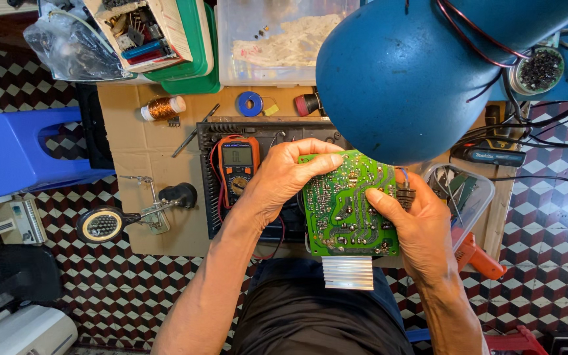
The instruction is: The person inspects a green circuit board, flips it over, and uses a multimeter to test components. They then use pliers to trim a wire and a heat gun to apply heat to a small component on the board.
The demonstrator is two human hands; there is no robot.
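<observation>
A green circuit board (348, 207) is held solder side up over my lap, under a blue lamp shade (402, 72). My left hand (283, 179) grips its left and top edge, fingers curled over the top. My right hand (422, 227) holds the right edge, thumb pressing on the board's face. A ribbed silver heat sink (348, 273) sticks out below the board. A short wire with a dark plug (404, 194) hangs at the board's upper right corner.
An orange multimeter (238, 164) lies on a black panel (264, 131) on cardboard. A magnifier stand (110, 223), copper wire spool (164, 108), solder roll (250, 103), clear tub (465, 190), orange tool (478, 256), blue stool (21, 151) and parts boxes (146, 33) surround it.
</observation>
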